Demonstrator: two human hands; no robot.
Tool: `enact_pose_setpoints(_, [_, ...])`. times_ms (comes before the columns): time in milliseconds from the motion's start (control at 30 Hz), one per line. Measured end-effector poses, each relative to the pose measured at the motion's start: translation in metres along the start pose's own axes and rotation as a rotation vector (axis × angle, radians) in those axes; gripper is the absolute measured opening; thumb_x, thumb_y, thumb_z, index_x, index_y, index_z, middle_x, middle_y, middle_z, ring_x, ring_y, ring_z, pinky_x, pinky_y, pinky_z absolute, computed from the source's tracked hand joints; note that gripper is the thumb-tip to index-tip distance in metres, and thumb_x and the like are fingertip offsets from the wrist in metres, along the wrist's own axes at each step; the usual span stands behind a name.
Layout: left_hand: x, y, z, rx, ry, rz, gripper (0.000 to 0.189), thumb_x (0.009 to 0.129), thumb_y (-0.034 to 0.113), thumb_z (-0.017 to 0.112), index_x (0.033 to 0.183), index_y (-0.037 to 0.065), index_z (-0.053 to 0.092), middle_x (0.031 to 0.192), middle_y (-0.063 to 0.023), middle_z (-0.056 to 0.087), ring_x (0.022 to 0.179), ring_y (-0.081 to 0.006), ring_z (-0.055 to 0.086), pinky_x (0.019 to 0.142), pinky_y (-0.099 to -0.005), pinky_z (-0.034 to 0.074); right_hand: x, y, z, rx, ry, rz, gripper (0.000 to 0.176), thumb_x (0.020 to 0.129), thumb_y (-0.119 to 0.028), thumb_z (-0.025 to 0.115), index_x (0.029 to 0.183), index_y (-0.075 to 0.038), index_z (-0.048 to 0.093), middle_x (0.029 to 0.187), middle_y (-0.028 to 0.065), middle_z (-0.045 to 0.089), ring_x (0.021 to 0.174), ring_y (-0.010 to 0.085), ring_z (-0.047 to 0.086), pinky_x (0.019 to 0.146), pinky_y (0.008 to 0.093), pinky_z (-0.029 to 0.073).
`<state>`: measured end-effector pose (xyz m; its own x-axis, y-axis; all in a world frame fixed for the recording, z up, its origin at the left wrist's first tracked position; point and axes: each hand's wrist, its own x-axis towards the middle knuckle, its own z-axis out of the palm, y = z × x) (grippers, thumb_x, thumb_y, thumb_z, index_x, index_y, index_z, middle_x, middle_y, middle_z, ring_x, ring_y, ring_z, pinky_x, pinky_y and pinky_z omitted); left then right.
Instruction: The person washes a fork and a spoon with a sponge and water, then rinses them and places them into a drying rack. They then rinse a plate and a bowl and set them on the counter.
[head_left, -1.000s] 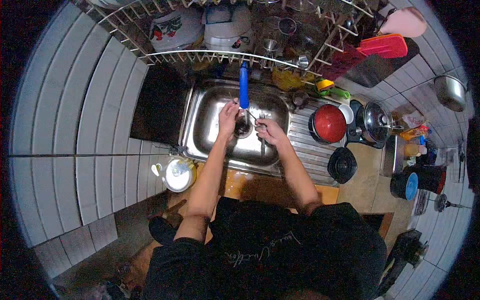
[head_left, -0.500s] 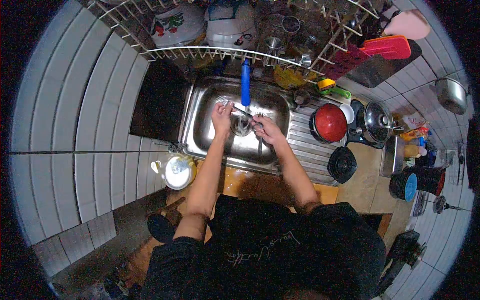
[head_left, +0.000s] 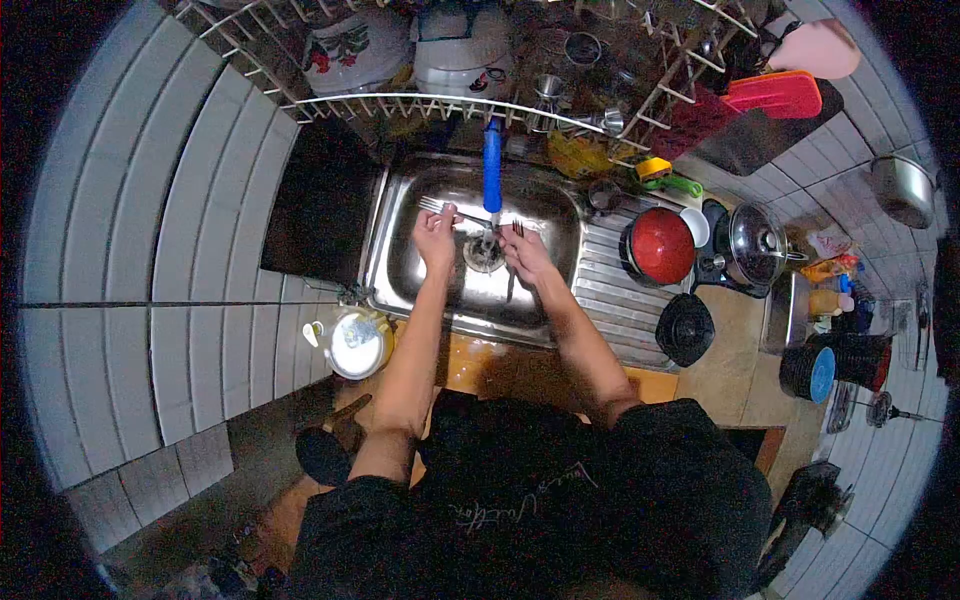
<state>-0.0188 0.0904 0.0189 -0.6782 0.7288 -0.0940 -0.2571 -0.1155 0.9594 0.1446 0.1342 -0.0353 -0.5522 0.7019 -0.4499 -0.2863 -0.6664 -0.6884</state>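
Head view, left hand [head_left: 436, 238]: grips fork [head_left: 452, 212], lying sideways, left of tap [head_left: 492, 165].
Right hand [head_left: 524, 255]: grips second fork [head_left: 511, 288], just below tap.

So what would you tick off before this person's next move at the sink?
1. Grip on the left-hand fork: ok. The left hand is closed round it, with the tines sticking out.
2. Grip on the right-hand fork: ok. The right hand is closed round it.
3. Both hands over the sink: ok.
4. Forks close to the blue tap: ok. They are just below its spout.
5. Water running: cannot tell.
6. Forks clean: cannot tell, they are too small to see.
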Motion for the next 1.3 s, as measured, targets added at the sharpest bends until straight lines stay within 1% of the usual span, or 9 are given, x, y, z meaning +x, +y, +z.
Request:
enact_pose_setpoints(300, [0.006,-0.002,-0.015,0.035,0.098,0.035,0.023,0.083,0.012,0.063,0.078,0.005,0.042,0.071,-0.0065,0.059,0.066,-0.0111,0.060,0.053,-0.0209,0.040,0.008,0.006,0.000,0.122,-0.013,-0.065,0.010,0.087,-0.013,0.055,0.090,-0.004,0.054,0.067,0.0009,0.051,0.043,0.0038,0.035,0.036,0.0180,0.026])
enact_pose_setpoints(567, [0.001,-0.003,-0.016,-0.035,0.084,-0.005,0.020,0.084,0.012,0.062,0.081,0.004,0.044,0.077,-0.0072,0.061,0.068,-0.0105,0.059,0.054,-0.0197,0.039,0.017,0.013,-0.018,0.254,-0.115,0.181,0.022,0.091,-0.020,0.044,0.083,-0.001,0.053,0.065,0.0004,0.047,0.040,0.0052,0.032,0.034,0.0183,0.022])
enact_pose_setpoints(800, [-0.006,0.007,-0.018,0.143,0.014,-0.003,0.019,0.089,0.019,0.056,0.091,0.001,0.058,0.080,-0.0036,0.061,0.073,-0.0082,0.056,0.064,-0.0222,0.043,-0.006,-0.023,0.005,0.353,0.071,0.009,0.024,0.091,-0.019,0.041,0.082,0.001,0.052,0.069,0.0026,0.046,0.049,0.0086,0.040,0.042,0.0202,0.032])
enact_pose_setpoints(900, [-0.008,0.005,-0.019,0.209,-0.048,-0.007,0.025,0.091,0.025,0.053,0.093,0.001,0.060,0.084,-0.0046,0.060,0.074,-0.0099,0.055,0.068,-0.0239,0.044,-0.010,-0.043,0.024,0.078,0.057,-0.158,0.024,0.092,-0.018,0.043,0.091,0.004,0.054,0.075,0.0063,0.053,0.063,0.0138,0.049,0.053,0.0249,0.039])
enact_pose_setpoints(967, [-0.007,-0.001,-0.019,0.267,-0.090,0.002,0.027,0.092,0.027,0.051,0.094,0.001,0.060,0.087,-0.0058,0.060,0.073,-0.0113,0.055,0.071,-0.0247,0.045,0.000,-0.046,0.021,0.056,-0.045,-0.158,0.026,0.093,-0.019,0.043,0.093,0.003,0.057,0.078,0.0057,0.057,0.067,0.0130,0.052,0.058,0.0239,0.041])
enact_pose_setpoints(1033, [-0.007,-0.012,-0.017,0.095,-0.124,0.001,0.029,0.092,0.028,0.049,0.094,0.000,0.058,0.089,-0.0073,0.059,0.075,-0.0125,0.056,0.073,-0.0254,0.045,0.005,-0.049,0.027,-0.230,-0.069,-0.254,0.024,0.093,-0.020,0.045,0.090,-0.001,0.059,0.076,0.0017,0.056,0.067,0.0109,0.051,0.062,0.0227,0.040])
enact_pose_setpoints(1167, [-0.007,-0.020,-0.015,0.164,-0.133,0.076,0.026,0.094,0.024,0.045,0.092,0.001,0.056,0.077,-0.0051,0.057,0.073,-0.0114,0.055,0.069,-0.0242,0.043,0.015,-0.047,0.032,-0.551,-0.062,-0.373,0.026,0.093,-0.021,0.044,0.092,0.000,0.060,0.087,0.0054,0.063,0.081,0.0133,0.055,0.077,0.0262,0.042])
enact_pose_setpoints(1200, [-0.007,-0.020,-0.015,0.162,-0.132,0.078,0.026,0.094,0.024,0.045,0.092,0.001,0.056,0.077,-0.0051,0.057,0.073,-0.0114,0.055,0.069,-0.0242,0.043,0.018,-0.046,0.031,-0.628,-0.083,-0.395,0.028,0.094,-0.020,0.041,0.099,0.000,0.059,0.094,0.0091,0.064,0.085,0.0148,0.056,0.081,0.0270,0.042])
enact_pose_setpoints(1300, [-0.013,-0.010,-0.008,0.212,-0.112,-0.013,0.024,0.094,0.024,0.045,0.093,0.002,0.056,0.073,-0.0032,0.053,0.066,-0.0104,0.051,0.066,-0.0237,0.042,0.030,-0.040,0.032,-0.649,-0.102,-0.493,0.027,0.095,-0.018,0.038,0.103,-0.001,0.057,0.087,0.0066,0.063,0.080,0.0126,0.055,0.077,0.0259,0.042])
